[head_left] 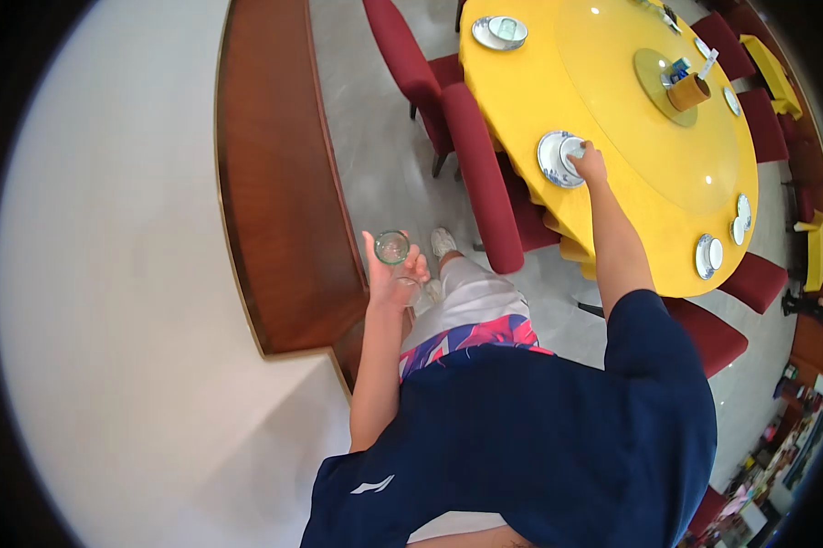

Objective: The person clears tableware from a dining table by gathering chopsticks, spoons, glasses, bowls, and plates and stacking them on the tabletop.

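My left hand (395,276), low beside the wooden wall panel, has its fingers wrapped round a clear drinking glass (392,247) with a greenish rim. A second clear, round glass shape (408,291) shows against the palm. At the table's near edge, my right hand (590,164) reaches into a small white bowl (569,146). Its fingers are closed together at the bowl's inside, and whatever they pinch is too small to make out. The bowl sits on a blue-and-white patterned plate (552,164).
The round table has a yellow cloth (521,91) and a glass turntable (603,55), with a brown holder (688,92) on it. Another setting (500,33) has a glass in its bowl. Red chairs (485,173) ring the table. A wood-panelled wall (279,183) runs along my left.
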